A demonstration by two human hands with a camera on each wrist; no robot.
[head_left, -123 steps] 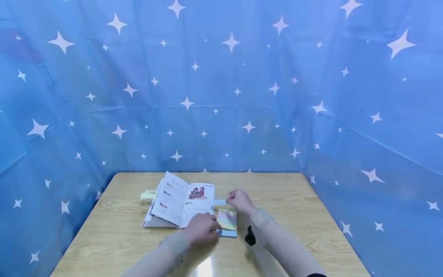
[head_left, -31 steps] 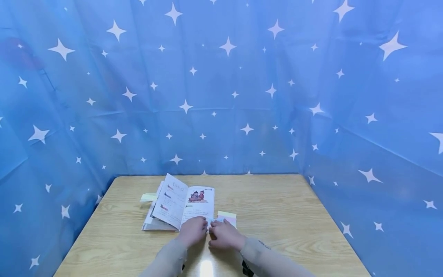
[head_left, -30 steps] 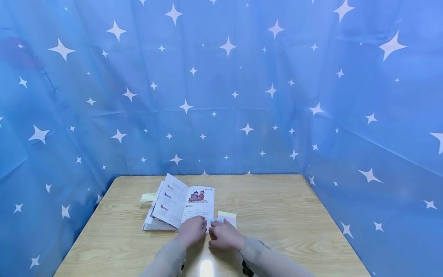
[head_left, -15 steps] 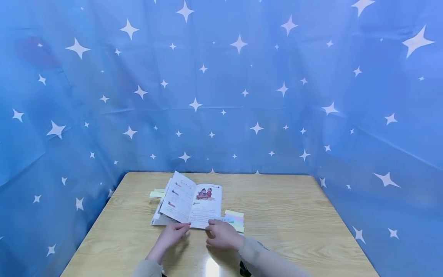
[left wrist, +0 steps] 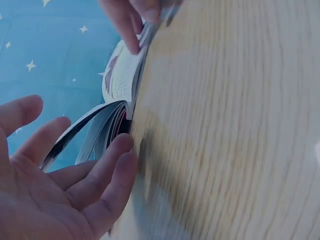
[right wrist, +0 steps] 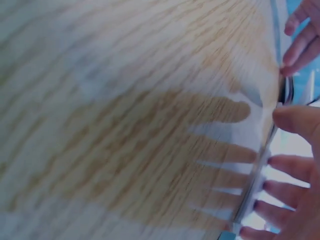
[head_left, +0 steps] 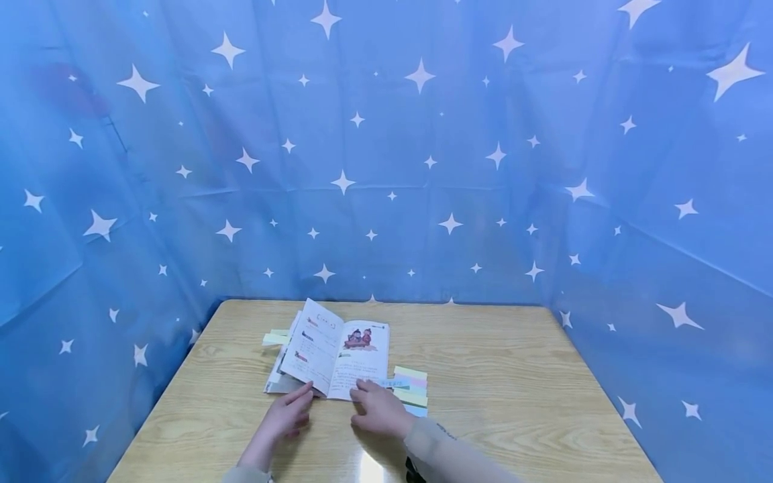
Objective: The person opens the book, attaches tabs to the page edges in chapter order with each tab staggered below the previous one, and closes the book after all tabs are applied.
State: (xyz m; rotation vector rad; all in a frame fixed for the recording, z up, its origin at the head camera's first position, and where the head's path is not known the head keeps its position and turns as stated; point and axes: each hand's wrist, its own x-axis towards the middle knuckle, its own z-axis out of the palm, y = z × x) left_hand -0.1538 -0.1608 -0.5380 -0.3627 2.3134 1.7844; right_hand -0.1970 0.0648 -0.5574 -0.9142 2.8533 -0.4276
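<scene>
An open book point(head_left: 359, 372) lies on the table, its left leaves raised and a drawing of two figures on the right page. A light blue sticky tab point(head_left: 395, 384) with writing sticks out past its right edge, over the sticky-note pads point(head_left: 413, 400). My right hand point(head_left: 383, 409) rests its fingertips on the lower right page; the right wrist view has these fingers point(right wrist: 285, 167) along the book's bottom edge. By the lower left corner is my left hand point(head_left: 282, 414). Its fingers point(left wrist: 107, 175) are spread and loosely bent beside the leaves in the left wrist view, holding nothing.
Pale yellow-green sticky tabs point(head_left: 276, 338) jut from the book's left side. The wooden table point(head_left: 495, 376) extends to both sides, with a blue star-patterned curtain point(head_left: 386, 154) behind it and along the sides.
Four seconds ago my right hand pinched the blue tab right of the book; now the tab sits lower at the edge. My left hand has moved left from the right page to the lower left corner.
</scene>
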